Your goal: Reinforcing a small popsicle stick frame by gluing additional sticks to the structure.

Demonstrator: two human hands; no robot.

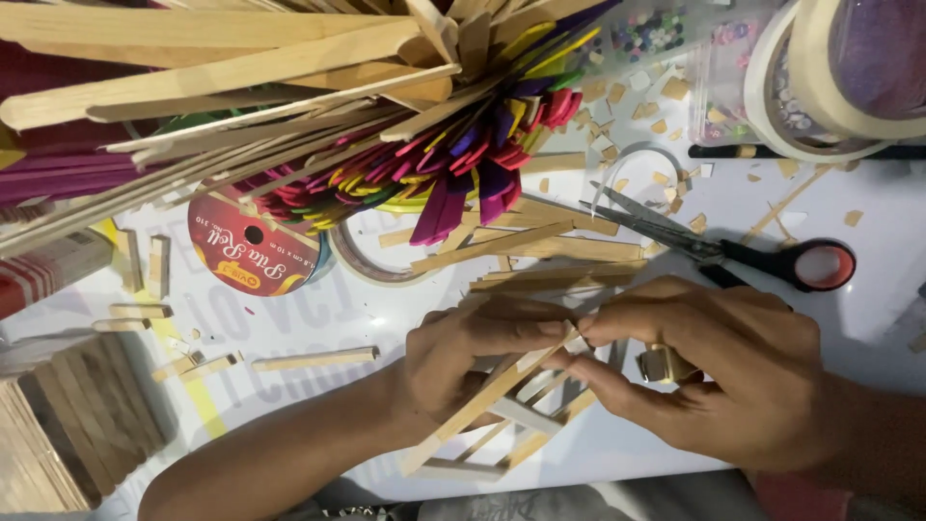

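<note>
Both of my hands pinch a small frame of plain wooden craft sticks [502,405] above a white table [849,328]. My left hand [463,362] grips the frame's upper sticks from the left, fingers curled over them. My right hand [719,371] meets it from the right, thumb and forefinger pressing the same joint near the top of the frame. Tucked under the right hand's fingers sits a small roll of tape [666,365]. The frame's lower bars stick out below my hands.
Black-handled scissors [733,253] lie just beyond my right hand. Loose wooden sticks [540,256] and cut scraps lie around. A bundle of plain and coloured sticks [386,106] fans overhead. A red ribbon spool [253,253], tape rolls [830,77] and a stick panel [68,425] sit nearby.
</note>
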